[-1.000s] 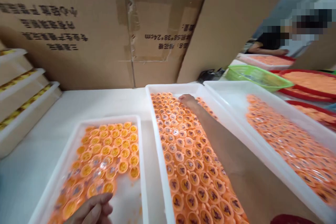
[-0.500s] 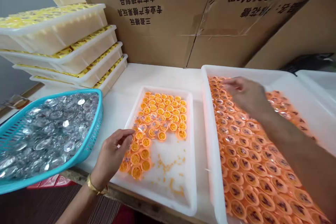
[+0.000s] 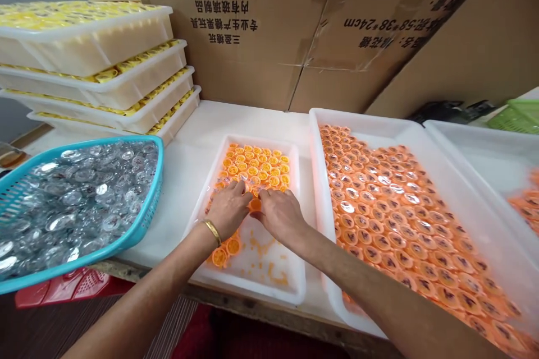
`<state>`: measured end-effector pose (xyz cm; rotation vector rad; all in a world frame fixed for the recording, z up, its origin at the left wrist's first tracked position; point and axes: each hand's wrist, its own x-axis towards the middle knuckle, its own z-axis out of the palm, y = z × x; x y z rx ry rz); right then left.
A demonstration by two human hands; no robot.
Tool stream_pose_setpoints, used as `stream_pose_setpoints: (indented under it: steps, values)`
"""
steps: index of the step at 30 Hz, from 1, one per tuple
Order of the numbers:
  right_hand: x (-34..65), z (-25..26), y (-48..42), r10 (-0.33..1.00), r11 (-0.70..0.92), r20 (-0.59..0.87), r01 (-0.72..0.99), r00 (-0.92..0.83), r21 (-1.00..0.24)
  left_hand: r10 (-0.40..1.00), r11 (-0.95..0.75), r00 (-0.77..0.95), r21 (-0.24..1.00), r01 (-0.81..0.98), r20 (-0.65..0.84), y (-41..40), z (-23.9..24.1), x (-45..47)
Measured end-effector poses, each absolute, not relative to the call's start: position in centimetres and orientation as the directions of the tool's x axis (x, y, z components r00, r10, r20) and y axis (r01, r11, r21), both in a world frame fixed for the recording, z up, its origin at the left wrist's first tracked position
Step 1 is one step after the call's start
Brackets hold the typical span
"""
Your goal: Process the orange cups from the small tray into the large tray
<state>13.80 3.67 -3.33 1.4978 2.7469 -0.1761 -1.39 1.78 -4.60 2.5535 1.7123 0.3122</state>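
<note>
The right hand point(image 3: 283, 214) seemed to pinch an orange cup point(image 3: 255, 206) between thumb and forefinger over the middle of the small white tray point(image 3: 300, 275), while the left hand point(image 3: 227, 208) bunched its fingers against the cup's left side; whether they pinched too, I could not tell. Good handling probably meant keeping the cup level and pressing evenly, as loose orange crumbs point(image 3: 263, 247) lay below. The round cups point(image 3: 252, 170) looked smooth and plastic; at left, glossy clear pieces point(image 3: 88, 202) filled a perforated blue basket point(image 3: 154, 202).
</note>
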Motion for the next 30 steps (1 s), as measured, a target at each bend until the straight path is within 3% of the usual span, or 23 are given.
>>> stream_pose_setpoints:
  steps: [6, 8, 10, 13, 15, 17, 20, 30]
  values:
    - [13.6, -4.0, 3.7, 0.839, 0.536, -0.052, 0.839, -0.542, -0.095, 0.926, -0.367, 0.337, 0.196, 0.909, 0.169, 1.3, -4.9, -1.3]
    - [13.8, -4.0, 3.6, 0.834, 0.542, -0.056, 0.834, -0.549, -0.101, 0.939, -0.327, 0.267, 0.329, 0.886, 0.217, 0.7, -4.4, -1.5]
    - [14.2, -3.9, 3.2, 0.827, 0.552, -0.06, 0.827, -0.56, -0.112, 0.965, -0.23, 0.117, 0.545, 0.807, 0.235, -0.1, -3.8, -1.7]
    - [15.1, -3.8, 2.2, 0.812, 0.561, -0.088, 0.813, -0.577, -0.157, 0.988, 0.028, -0.146, 0.885, 0.465, 0.045, -1.4, -3.3, -1.8]
    - [15.7, -3.5, 1.4, 0.797, 0.565, -0.126, 0.803, -0.591, -0.192, 0.968, 0.172, -0.202, 0.979, 0.109, -0.148, -2.1, -3.1, -1.9]
    - [16.1, -3.3, 0.9, 0.783, 0.564, -0.161, 0.796, -0.6, -0.22, 0.945, 0.243, -0.18, 0.953, -0.179, -0.274, -2.6, -3.1, -1.9]
    - [16.5, -3.0, 0.9, 0.761, 0.566, -0.208, 0.785, -0.615, -0.25, 0.912, 0.302, -0.148, 0.87, -0.391, -0.383, -3.1, -3.1, -2.1]
    - [16.2, -4.4, 1.7, 0.766, 0.547, -0.235, 0.798, -0.599, -0.252, 0.884, 0.242, -0.246, 0.84, -0.486, -0.397, -4.2, -3.0, -3.7]
